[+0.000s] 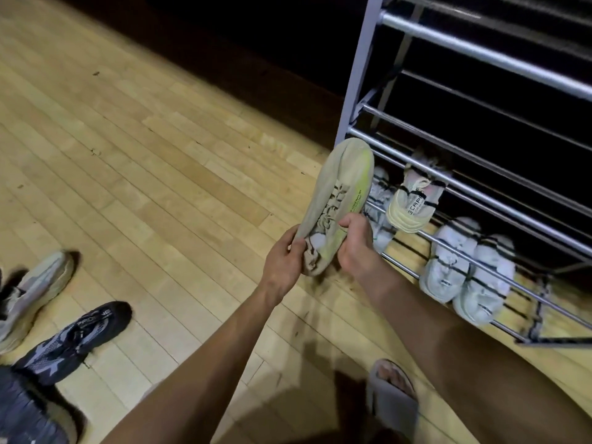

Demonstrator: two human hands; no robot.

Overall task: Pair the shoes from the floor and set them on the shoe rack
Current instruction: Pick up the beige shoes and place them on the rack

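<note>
I hold a beige sneaker with a neon-yellow stripe (342, 193) in the air, toe pointing up and away, just left of the shoe rack (474, 193). My left hand (283, 261) grips its heel end from the left. My right hand (355, 243) grips the same end from the right, thumb over the laces. On the rack's lowest rails sit a grey-white sneaker (379, 206), a cream sneaker (413, 203) and a white pair (464, 270). On the floor at lower left lie a beige-grey sneaker (35, 293) and a dark grey-black sneaker (77, 338).
The rack's upper chrome rails (480, 52) hold nothing in view. A wooden plank floor (144, 155) spreads to the left. A foot in a grey slide sandal (394, 395) stands at the bottom. Another dark shoe (25, 411) fills the bottom left corner.
</note>
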